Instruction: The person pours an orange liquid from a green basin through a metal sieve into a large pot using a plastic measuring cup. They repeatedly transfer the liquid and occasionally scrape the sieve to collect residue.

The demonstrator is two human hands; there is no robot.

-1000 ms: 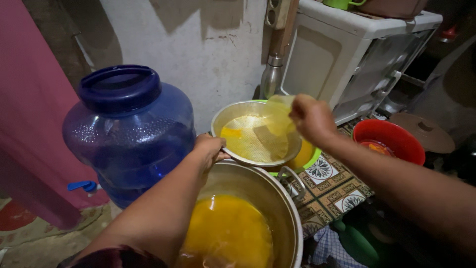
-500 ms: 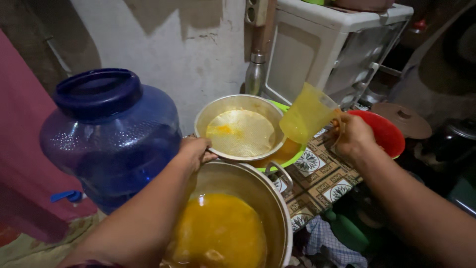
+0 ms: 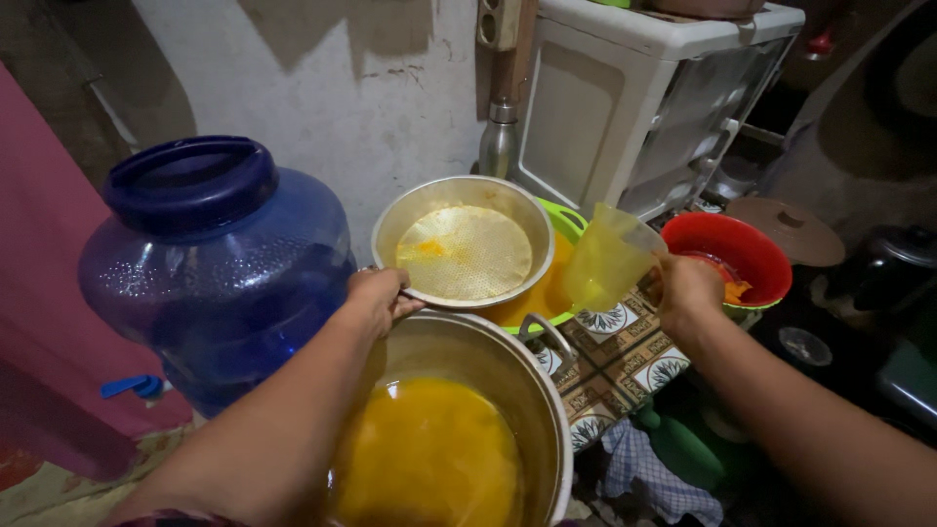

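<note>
My left hand [image 3: 376, 301] grips the near rim of a round metal strainer [image 3: 465, 244] with a fine mesh bottom, wet with yellow residue. The strainer rests over a green bowl [image 3: 556, 220] holding orange-yellow liquid. My right hand [image 3: 686, 293] holds a translucent yellow plastic jug [image 3: 607, 259] by its handle, tilted, to the right of the strainer. In front of me stands a large steel pot [image 3: 547, 420] filled with orange-yellow liquid [image 3: 429, 454].
A big blue water jug [image 3: 210, 263] stands at the left by a pink curtain [image 3: 39, 293]. A red bowl [image 3: 730, 249] with orange pulp sits at the right. Behind are a white plastic drawer cabinet [image 3: 634, 107], a steel bottle [image 3: 500, 141] and dark pots.
My right hand has drawn the yellow jug away from over the strainer, rightward and down. The liquid in the strainer has drained, leaving bare mesh. My left hand stays on the rim.
</note>
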